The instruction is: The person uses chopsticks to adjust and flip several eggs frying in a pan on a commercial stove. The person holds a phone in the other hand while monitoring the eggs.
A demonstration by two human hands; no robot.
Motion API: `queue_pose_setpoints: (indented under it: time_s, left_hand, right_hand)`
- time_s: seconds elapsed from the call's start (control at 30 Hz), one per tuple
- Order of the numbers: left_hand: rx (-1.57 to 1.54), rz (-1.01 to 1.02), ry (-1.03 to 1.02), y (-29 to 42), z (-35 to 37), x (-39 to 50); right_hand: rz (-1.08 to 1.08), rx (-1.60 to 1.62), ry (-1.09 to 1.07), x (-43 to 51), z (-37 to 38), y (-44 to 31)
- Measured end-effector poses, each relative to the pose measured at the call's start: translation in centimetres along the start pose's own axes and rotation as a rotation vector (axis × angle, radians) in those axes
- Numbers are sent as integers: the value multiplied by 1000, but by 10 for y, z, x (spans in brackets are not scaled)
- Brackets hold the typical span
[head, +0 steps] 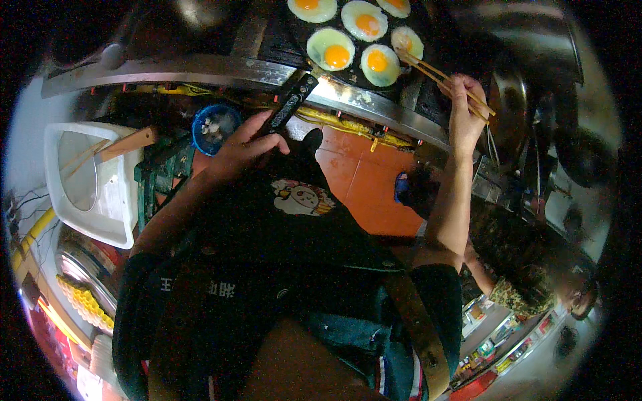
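Several eggs fry in a dark pan or griddle at the top of the view; a fried egg (331, 49) with a bright yolk lies nearest its handle. My left hand (249, 145) grips the black pan handle (293, 100), which extends over the stove's metal edge. Wooden chopsticks (441, 77) are in my right hand (464, 100), their tips at the rightmost egg (407, 44). Another fried egg (379, 64) lies between these two, close to the near rim.
The stove's steel edge (190, 70) runs across in front of me. At left are a blue bin (196, 131) holding waste and a white plastic tub (120, 200) with a wooden-handled tool. Egg trays (83, 301) stand lower left. Another person (521, 295) is at the right.
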State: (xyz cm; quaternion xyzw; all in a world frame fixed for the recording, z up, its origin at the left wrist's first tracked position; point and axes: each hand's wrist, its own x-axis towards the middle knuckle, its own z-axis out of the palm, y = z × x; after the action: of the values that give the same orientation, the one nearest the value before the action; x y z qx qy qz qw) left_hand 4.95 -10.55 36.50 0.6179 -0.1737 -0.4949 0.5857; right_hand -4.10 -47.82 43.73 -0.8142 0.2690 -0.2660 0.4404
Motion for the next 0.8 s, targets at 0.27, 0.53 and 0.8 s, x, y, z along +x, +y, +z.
queue_pose_setpoints:
  time_s: [0.27,0.53,0.8]
  left_hand:
    - [-53,-52,-2,2,-1,0]
    - [38,133,-11,-10,1,3]
    - [109,73,-22,-6,-2,0]
  right_hand:
    - [-31,-76,-79,-1,9,-5]
    - [-31,-81,-60,-5,3,-9]
    - [75,-112,-41,-6,-12,-1]
